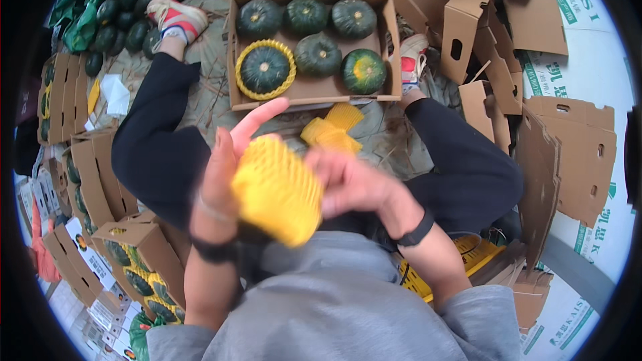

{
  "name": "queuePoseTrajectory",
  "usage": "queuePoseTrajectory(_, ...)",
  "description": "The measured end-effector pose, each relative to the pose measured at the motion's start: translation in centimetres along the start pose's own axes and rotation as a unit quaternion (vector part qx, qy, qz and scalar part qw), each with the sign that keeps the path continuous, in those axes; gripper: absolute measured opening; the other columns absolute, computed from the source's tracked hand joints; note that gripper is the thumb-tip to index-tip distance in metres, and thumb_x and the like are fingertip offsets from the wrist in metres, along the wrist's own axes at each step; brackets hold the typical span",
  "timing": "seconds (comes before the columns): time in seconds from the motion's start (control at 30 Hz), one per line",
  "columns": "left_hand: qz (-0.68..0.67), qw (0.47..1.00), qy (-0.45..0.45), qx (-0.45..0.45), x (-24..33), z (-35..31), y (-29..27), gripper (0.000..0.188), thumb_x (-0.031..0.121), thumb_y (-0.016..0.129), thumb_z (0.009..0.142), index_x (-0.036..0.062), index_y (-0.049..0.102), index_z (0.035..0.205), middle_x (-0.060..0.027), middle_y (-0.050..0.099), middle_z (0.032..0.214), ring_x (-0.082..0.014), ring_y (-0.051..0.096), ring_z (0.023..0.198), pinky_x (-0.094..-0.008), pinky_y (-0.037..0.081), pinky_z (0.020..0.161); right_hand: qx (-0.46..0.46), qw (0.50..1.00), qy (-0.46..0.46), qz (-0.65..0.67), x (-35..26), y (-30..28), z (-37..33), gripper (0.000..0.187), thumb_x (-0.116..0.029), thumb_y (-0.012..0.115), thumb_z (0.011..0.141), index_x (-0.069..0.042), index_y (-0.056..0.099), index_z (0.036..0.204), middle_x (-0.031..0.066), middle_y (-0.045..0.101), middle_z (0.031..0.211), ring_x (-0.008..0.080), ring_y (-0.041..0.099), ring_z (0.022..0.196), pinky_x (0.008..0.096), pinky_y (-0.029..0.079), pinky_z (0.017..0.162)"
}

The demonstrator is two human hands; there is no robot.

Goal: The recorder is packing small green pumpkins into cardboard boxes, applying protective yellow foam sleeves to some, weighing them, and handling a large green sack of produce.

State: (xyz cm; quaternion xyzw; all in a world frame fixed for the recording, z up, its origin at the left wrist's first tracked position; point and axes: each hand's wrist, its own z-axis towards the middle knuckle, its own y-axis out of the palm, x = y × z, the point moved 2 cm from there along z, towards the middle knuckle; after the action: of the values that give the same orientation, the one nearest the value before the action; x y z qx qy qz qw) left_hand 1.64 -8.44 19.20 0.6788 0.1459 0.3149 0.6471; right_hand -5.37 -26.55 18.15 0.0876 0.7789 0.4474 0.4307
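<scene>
Yellow foam net sleeve point(275, 194) sits between both hands at chest height, above the person's lap. Left hand point(224, 167) presses its palm against the sleeve's side, fingers stretched out, so that grip is open; right hand point(348, 180) has its grip closed on the sleeve's other edge. Beyond lies a pile of spare yellow nets point(331, 130), then a cardboard box point(394, 40) of dark green squashes point(317, 53), one squash already netted point(265, 69).
</scene>
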Motion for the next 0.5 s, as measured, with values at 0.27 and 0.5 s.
queuePoseTrajectory(0.27, 0.33, 0.877, -0.043, 0.346, -2.1, 8.8, -7.4, 0.024, 0.014, 0.051, 0.096, -0.0031, 0.052, 0.113, -0.0066, 0.062, 0.106, -0.0131, 0.06, 0.095, -0.0288, 0.05, 0.081, 0.322, 0.759, -0.103, -0.557, -11.4, -10.8, 7.5, 0.016, -0.017, 0.052, 0.087, -0.003, 0.051, 0.096, 0.0175, 0.061, 0.083, 0.0283, 0.062, 0.081, 0.0391, 0.047, 0.07)
queuePoseTrajectory(0.5, 0.302, 0.848, 0.086, 0.426, -2.5, 6.0, -10.6, 0.018, 0.013, 0.045, 0.097, 0.0033, 0.05, 0.111, -0.0097, 0.061, 0.106, -0.021, 0.06, 0.1, -0.0336, 0.048, 0.088, 0.297, 0.635, -0.062, -0.711, -10.0, -11.1, 8.2, 0.023, -0.024, 0.048, 0.093, -0.003, 0.041, 0.099, 0.0255, 0.061, 0.072, 0.0426, 0.062, 0.068, 0.0507, 0.049, 0.057)
